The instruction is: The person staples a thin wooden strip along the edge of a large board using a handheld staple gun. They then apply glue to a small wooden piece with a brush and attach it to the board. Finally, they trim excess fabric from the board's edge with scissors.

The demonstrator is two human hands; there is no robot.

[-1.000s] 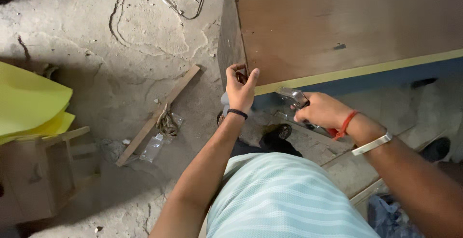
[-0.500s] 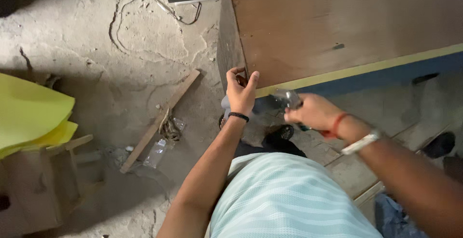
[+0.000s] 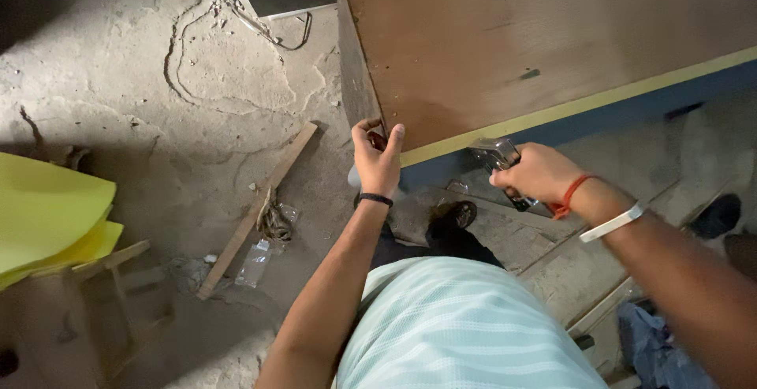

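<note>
The right hand (image 3: 540, 172) has its grip clenched around a metal stapler-like tool (image 3: 497, 155), nose set against the yellow edge strip (image 3: 583, 104) of a plywood panel (image 3: 544, 34). The left hand (image 3: 377, 160) pinches the panel's corner, apparently steadying it. Beyond lie a wooden slat (image 3: 256, 212), yellow sheets (image 3: 51, 219) and a dusty concrete floor (image 3: 118, 74).

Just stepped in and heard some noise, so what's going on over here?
A person stands over a large plywood panel edged with a yellowish strip. The left hand grips the panel's corner, fingers hooked over its edge. The right hand holds a metal hand tool, seemingly a staple gun, against the strip. On the dusty concrete floor lie a loose wooden batten and yellow sheets.
</note>
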